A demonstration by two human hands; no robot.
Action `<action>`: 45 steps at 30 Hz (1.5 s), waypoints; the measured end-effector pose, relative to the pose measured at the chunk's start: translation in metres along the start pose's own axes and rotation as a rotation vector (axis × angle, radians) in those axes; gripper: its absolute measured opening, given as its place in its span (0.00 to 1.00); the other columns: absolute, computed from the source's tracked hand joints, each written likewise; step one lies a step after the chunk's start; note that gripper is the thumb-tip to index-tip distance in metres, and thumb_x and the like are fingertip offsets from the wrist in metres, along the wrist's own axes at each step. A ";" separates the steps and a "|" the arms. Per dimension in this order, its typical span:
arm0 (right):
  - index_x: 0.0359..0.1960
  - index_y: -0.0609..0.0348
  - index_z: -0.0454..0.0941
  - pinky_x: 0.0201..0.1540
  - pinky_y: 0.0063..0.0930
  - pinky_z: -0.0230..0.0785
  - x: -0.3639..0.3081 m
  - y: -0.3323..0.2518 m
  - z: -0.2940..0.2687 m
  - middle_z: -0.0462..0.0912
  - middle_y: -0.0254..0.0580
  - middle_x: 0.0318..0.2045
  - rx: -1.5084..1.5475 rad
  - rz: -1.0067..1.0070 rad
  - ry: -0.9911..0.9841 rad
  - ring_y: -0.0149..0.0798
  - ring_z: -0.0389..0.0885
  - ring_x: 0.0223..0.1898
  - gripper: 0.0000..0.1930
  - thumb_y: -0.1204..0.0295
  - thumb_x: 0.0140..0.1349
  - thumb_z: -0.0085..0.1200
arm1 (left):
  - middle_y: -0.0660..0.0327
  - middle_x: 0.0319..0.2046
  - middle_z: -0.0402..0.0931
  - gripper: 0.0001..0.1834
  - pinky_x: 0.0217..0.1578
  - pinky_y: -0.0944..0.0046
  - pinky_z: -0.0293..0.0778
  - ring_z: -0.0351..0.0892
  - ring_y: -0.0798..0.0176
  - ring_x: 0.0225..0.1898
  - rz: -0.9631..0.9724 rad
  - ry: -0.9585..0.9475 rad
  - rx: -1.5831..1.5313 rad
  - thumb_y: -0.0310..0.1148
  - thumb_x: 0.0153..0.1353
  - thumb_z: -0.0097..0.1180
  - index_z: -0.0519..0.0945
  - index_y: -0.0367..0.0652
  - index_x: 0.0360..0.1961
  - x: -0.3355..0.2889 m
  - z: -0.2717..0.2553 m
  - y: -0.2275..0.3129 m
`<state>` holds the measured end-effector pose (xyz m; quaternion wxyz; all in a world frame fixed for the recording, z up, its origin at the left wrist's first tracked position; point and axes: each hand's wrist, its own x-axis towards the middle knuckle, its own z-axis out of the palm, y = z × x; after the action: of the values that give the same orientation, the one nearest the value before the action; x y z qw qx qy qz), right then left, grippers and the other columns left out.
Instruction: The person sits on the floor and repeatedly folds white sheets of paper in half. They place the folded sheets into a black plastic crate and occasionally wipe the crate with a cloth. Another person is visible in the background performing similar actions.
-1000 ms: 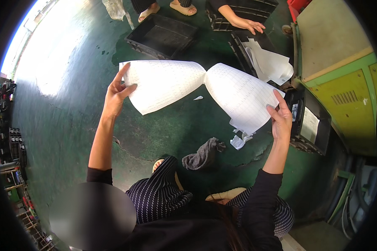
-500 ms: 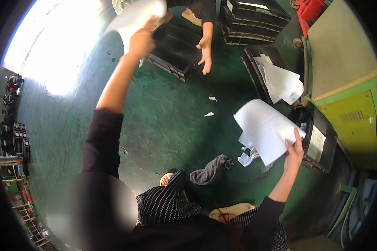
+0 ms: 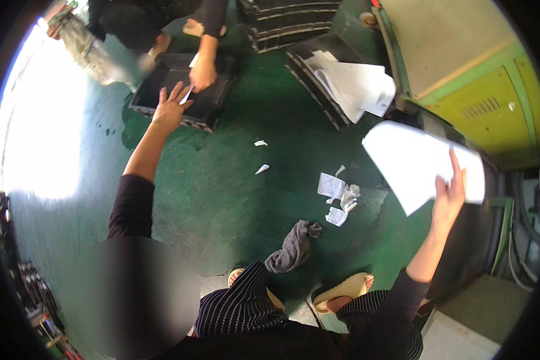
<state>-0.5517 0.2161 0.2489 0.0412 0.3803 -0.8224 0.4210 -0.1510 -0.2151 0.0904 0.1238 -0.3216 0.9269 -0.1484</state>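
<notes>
My left hand reaches out over the near rim of a shallow black crate, fingers spread. A narrow strip of white paper shows right beside its fingertips; whether they touch is unclear. A co-worker's hand is closed close by, over the same crate, with white showing at it. On the right, my right hand grips large white paper sheets, its index finger stretched along the upper side. The sheets hang curved above the floor.
White sheets stick out of another black crate. Stacked black crates stand behind. Torn paper scraps and a grey rag lie on the green floor. A yellow-green cabinet borders the right. The co-worker holds a clear plastic bag.
My left hand has let go of the white sheet and its fingers are spread by the co-worker's hand. My right hand has shifted right with its sheets. The view has moved, uncovering the scraps.
</notes>
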 end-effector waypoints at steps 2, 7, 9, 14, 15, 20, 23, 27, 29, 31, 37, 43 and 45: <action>0.56 0.51 0.68 0.53 0.24 0.61 0.031 -0.030 0.027 0.70 0.44 0.53 -0.119 -0.104 -0.001 0.40 0.68 0.53 0.32 0.91 0.47 0.40 | 0.65 0.65 0.47 0.29 0.61 0.39 0.44 0.37 0.59 0.68 -0.018 0.045 0.020 0.25 0.46 0.53 0.72 0.54 0.53 -0.010 -0.009 0.005; 0.53 0.50 0.68 0.55 0.32 0.64 0.097 -0.041 0.142 0.70 0.43 0.53 -0.319 -0.582 -0.170 0.45 0.69 0.53 0.27 0.83 0.48 0.43 | 0.57 0.61 0.54 0.28 0.61 0.41 0.45 0.42 0.54 0.67 0.003 0.254 -0.167 0.20 0.45 0.50 0.72 0.46 0.52 -0.048 -0.021 0.028; 0.53 0.52 0.65 0.48 0.39 0.67 0.115 -0.028 0.204 0.71 0.43 0.50 -0.674 -0.506 -0.323 0.48 0.72 0.47 0.21 0.73 0.56 0.41 | 0.57 0.62 0.54 0.29 0.61 0.39 0.43 0.44 0.51 0.67 0.013 0.283 -0.212 0.17 0.42 0.49 0.72 0.44 0.51 -0.076 -0.030 0.044; 0.47 0.55 0.72 0.50 0.42 0.63 0.107 0.025 0.259 0.70 0.40 0.49 -0.586 -0.619 -0.327 0.42 0.68 0.50 0.16 0.72 0.55 0.44 | 0.57 0.64 0.49 0.30 0.63 0.40 0.40 0.40 0.50 0.67 -0.039 0.271 -0.218 0.14 0.43 0.49 0.71 0.43 0.52 -0.116 -0.015 0.053; 0.46 0.56 0.73 0.51 0.42 0.62 0.095 0.027 0.263 0.71 0.39 0.47 -0.530 -0.663 -0.225 0.41 0.68 0.51 0.15 0.71 0.56 0.44 | 0.57 0.64 0.48 0.30 0.63 0.41 0.40 0.40 0.50 0.67 -0.076 0.247 -0.225 0.15 0.43 0.49 0.71 0.44 0.52 -0.127 -0.013 0.050; 0.49 0.56 0.70 0.57 0.44 0.57 0.072 0.057 0.160 0.64 0.51 0.55 -0.572 -0.297 0.087 0.52 0.62 0.56 0.25 0.65 0.48 0.57 | 0.56 0.65 0.46 0.28 0.63 0.42 0.40 0.38 0.48 0.67 -0.198 0.141 -0.300 0.17 0.45 0.50 0.71 0.43 0.52 -0.174 -0.003 0.053; 0.51 0.59 0.68 0.57 0.40 0.59 0.053 0.140 0.097 0.69 0.55 0.52 -0.863 0.136 0.141 0.55 0.66 0.55 0.31 0.59 0.46 0.61 | 0.56 0.64 0.47 0.25 0.63 0.42 0.42 0.38 0.49 0.67 -0.189 0.079 -0.362 0.19 0.46 0.53 0.72 0.42 0.50 -0.172 -0.001 0.078; 0.54 0.62 0.65 0.54 0.37 0.63 0.070 0.207 0.055 0.75 0.56 0.46 -0.678 0.485 -0.321 0.50 0.73 0.50 0.36 0.58 0.44 0.63 | 0.56 0.64 0.48 0.22 0.62 0.43 0.45 0.40 0.49 0.67 -0.075 0.081 -0.444 0.21 0.47 0.55 0.74 0.43 0.47 -0.150 -0.027 0.116; 0.51 0.64 0.69 0.51 0.35 0.66 0.084 0.214 0.039 0.78 0.55 0.41 -0.594 0.419 -0.293 0.50 0.76 0.46 0.34 0.59 0.41 0.64 | 0.55 0.63 0.50 0.21 0.62 0.44 0.46 0.42 0.49 0.66 -0.021 0.106 -0.478 0.20 0.46 0.55 0.75 0.43 0.45 -0.149 -0.042 0.127; 0.49 0.65 0.70 0.50 0.33 0.66 0.092 0.161 0.004 0.79 0.55 0.40 -0.464 0.415 -0.340 0.47 0.77 0.44 0.32 0.64 0.41 0.63 | 0.55 0.63 0.51 0.21 0.62 0.44 0.47 0.43 0.48 0.66 -0.023 0.127 -0.523 0.20 0.46 0.55 0.75 0.43 0.45 -0.152 -0.049 0.132; 0.48 0.67 0.70 0.48 0.32 0.66 0.036 -0.025 -0.101 0.79 0.56 0.39 -0.270 0.187 -0.725 0.45 0.78 0.42 0.28 0.72 0.40 0.60 | 0.54 0.58 0.61 0.21 0.59 0.52 0.56 0.55 0.48 0.62 -0.022 0.201 -0.816 0.21 0.47 0.55 0.75 0.44 0.46 -0.160 -0.088 0.153; 0.36 0.64 0.70 0.23 0.37 0.66 -0.032 -0.151 -0.071 0.76 0.47 0.17 -0.380 -0.232 -1.334 0.52 0.77 0.21 0.22 0.63 0.44 0.63 | 0.57 0.54 0.68 0.17 0.54 0.55 0.62 0.63 0.55 0.58 -0.213 -0.004 -1.415 0.37 0.61 0.48 0.73 0.44 0.50 -0.183 -0.094 0.170; 0.37 0.61 0.68 0.22 0.42 0.66 -0.070 -0.150 -0.019 0.74 0.47 0.14 -0.270 -0.404 -1.417 0.54 0.76 0.19 0.19 0.64 0.49 0.60 | 0.58 0.53 0.68 0.23 0.52 0.57 0.64 0.64 0.58 0.56 -0.439 -0.159 -1.753 0.47 0.63 0.41 0.72 0.44 0.52 -0.193 -0.097 0.166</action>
<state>-0.4075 0.2180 0.3331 -0.3755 0.6956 -0.6108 -0.0449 -0.1281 0.0498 0.1467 -0.1328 -0.4792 0.6142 0.6127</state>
